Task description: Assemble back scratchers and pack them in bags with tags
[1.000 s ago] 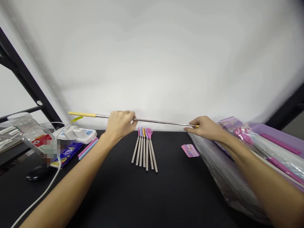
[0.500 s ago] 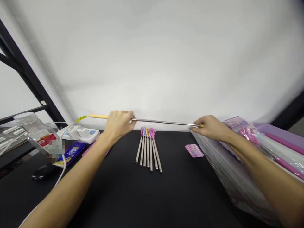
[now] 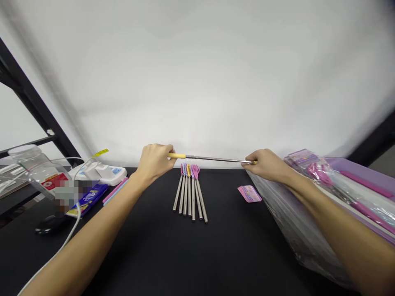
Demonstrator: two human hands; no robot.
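Note:
Level above the table, a telescopic back scratcher (image 3: pixel 216 158) with a metal rod and a yellow grip (image 3: pixel 177 156) spans the gap between my hands. My left hand (image 3: pixel 156 161) is closed around the grip end at its left. At the right, my right hand (image 3: pixel 268 165) pinches the other end, where a bit of yellow shows and the head is hidden by my fingers. Several metal back scratchers (image 3: pixel 189 193) with pink, purple, blue and yellow hand-shaped heads lie side by side on the black table (image 3: pixel 173 255) below.
Pink printed cards (image 3: pixel 249 193) lie right of the row. A purple bin (image 3: pixel 364 170) with bagged back scratchers (image 3: pixel 324 174) and clear plastic stands at right. Pink and blue tubes (image 3: pixel 115 191), a power strip (image 3: pixel 112 176), a blue packet (image 3: pixel 92 197) and a clear jar (image 3: pixel 43 172) are at left.
The yellow grip has shifted right along the rod: it stuck out left of my left hand before and now shows on its right. Less bare rod shows between my hands.

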